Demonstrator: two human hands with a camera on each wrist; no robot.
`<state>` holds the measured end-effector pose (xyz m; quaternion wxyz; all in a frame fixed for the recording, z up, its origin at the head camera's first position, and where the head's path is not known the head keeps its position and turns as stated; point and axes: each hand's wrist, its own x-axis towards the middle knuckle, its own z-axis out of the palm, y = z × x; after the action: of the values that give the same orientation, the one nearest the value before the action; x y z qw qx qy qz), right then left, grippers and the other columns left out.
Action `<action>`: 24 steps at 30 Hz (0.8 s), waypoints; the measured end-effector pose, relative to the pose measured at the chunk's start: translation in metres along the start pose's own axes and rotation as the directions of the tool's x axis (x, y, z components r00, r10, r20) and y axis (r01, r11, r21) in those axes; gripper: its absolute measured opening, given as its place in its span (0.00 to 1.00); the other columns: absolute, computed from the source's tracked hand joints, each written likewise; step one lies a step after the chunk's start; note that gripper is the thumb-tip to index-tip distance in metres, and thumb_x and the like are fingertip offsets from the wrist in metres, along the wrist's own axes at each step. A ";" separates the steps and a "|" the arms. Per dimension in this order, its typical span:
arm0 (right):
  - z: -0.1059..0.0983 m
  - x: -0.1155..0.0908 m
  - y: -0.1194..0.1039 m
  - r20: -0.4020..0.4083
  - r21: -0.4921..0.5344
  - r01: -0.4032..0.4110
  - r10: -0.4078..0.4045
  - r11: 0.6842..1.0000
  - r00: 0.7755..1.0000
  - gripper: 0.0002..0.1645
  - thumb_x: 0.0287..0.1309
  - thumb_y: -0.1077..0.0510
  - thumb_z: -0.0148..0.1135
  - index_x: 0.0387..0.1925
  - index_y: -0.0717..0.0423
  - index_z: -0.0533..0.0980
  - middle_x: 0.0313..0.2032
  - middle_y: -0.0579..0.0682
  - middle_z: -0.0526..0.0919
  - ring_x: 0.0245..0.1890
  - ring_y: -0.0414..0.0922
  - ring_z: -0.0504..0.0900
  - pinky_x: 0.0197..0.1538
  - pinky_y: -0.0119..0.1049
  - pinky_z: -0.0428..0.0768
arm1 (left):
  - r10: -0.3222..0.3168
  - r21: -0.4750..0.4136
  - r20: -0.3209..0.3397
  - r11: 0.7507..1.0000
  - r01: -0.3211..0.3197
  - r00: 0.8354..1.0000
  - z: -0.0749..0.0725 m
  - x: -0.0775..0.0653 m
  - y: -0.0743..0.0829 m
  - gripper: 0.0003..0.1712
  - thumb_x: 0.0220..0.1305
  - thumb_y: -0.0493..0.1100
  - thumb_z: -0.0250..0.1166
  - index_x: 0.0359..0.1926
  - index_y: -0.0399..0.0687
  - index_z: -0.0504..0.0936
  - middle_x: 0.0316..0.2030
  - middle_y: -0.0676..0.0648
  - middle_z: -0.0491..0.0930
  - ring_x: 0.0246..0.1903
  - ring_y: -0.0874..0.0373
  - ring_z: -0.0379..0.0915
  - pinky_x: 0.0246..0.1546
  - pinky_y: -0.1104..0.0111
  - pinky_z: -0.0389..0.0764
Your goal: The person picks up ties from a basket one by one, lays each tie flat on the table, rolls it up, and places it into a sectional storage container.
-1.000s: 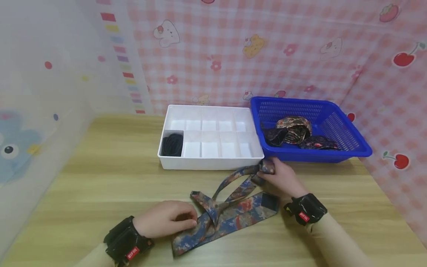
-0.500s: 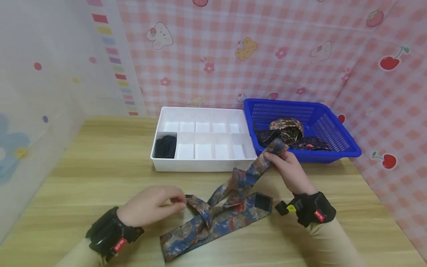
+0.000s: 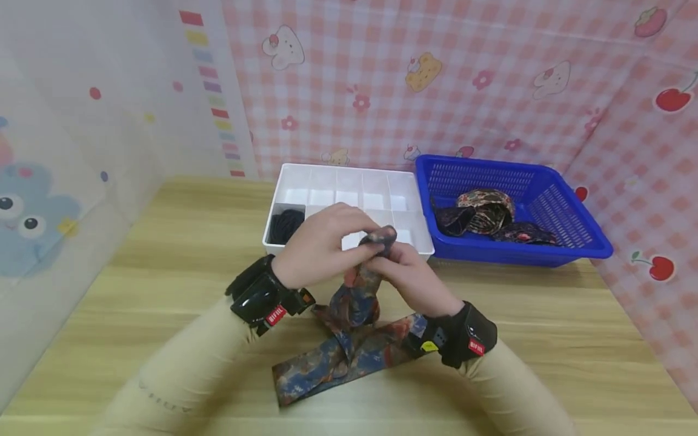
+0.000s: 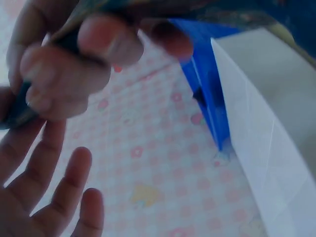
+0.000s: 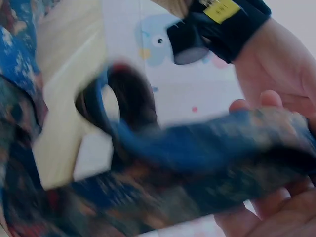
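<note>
A blue-and-rust patterned necktie (image 3: 311, 369) lies partly on the table, its folded lengths crossing. One stretch rises toward both hands, just in front of the white box. My left hand (image 3: 327, 242) pinches its raised end between thumb and fingers. Close beside it, my right hand (image 3: 411, 278) grips the same stretch slightly lower down. In the right wrist view the held necktie (image 5: 212, 143) is doubled over in a blurred loop. Fingertips of the right hand are partly hidden behind the cloth in the head view.
Behind the hands is a white divided box (image 3: 297, 175), with a coil of black cords (image 3: 286, 225) in its front left compartment. A blue basket (image 3: 589, 233) beside it holds a rolled patterned necktie (image 3: 485, 212) and dark patterned cloth pieces (image 3: 526, 234).
My left hand has left the necktie's lower folds and moved up and right to its raised end. My right hand has carried that end leftward, away from the basket, so both hands meet.
</note>
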<state>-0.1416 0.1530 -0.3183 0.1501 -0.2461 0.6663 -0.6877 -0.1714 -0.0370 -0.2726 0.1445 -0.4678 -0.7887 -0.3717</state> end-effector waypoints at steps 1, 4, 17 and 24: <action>0.002 0.001 0.001 0.019 0.012 -0.004 0.004 1.000 1.000 0.11 0.68 0.61 0.50 0.43 0.61 0.77 0.37 0.51 0.84 0.44 0.47 0.80 0.53 0.43 0.75 | -0.001 0.019 -0.027 1.000 0.001 1.000 -0.004 0.001 0.001 0.11 0.63 0.44 0.66 0.45 0.48 0.85 0.38 0.55 0.83 0.42 0.63 0.76 0.46 0.67 0.73; 0.010 0.003 0.004 0.105 0.034 -0.048 0.044 0.998 0.994 0.12 0.67 0.58 0.57 0.44 0.65 0.76 0.38 0.54 0.85 0.44 0.50 0.82 0.54 0.45 0.75 | 0.037 0.067 -0.163 0.997 -0.026 0.986 -0.022 0.008 0.000 0.10 0.62 0.40 0.67 0.44 0.44 0.85 0.36 0.51 0.84 0.34 0.62 0.76 0.35 0.67 0.76; 0.002 -0.037 0.036 0.540 0.518 -0.190 -0.147 0.834 0.829 0.11 0.69 0.59 0.47 0.47 0.49 0.74 0.24 0.40 0.79 0.32 0.38 0.84 0.50 0.39 0.78 | -0.360 0.003 -0.499 0.909 0.417 0.789 -0.105 0.014 -0.029 0.13 0.67 0.43 0.62 0.48 0.42 0.83 0.38 0.43 0.85 0.27 0.61 0.74 0.29 0.75 0.73; -0.037 -0.058 0.044 0.622 0.516 -0.140 -0.257 0.845 0.740 0.13 0.71 0.50 0.51 0.50 0.49 0.74 0.10 0.57 0.64 0.13 0.50 0.70 0.43 0.34 0.80 | -0.461 -0.053 -0.524 0.857 0.513 0.716 -0.129 -0.036 -0.055 0.15 0.68 0.42 0.60 0.52 0.42 0.82 0.42 0.48 0.83 0.29 0.65 0.74 0.32 0.77 0.75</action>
<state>-0.1189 0.2123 -0.3697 0.4185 -0.4464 0.3415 -0.7134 -0.2142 -0.1683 -0.2302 0.2711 -0.1181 -0.8317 -0.4699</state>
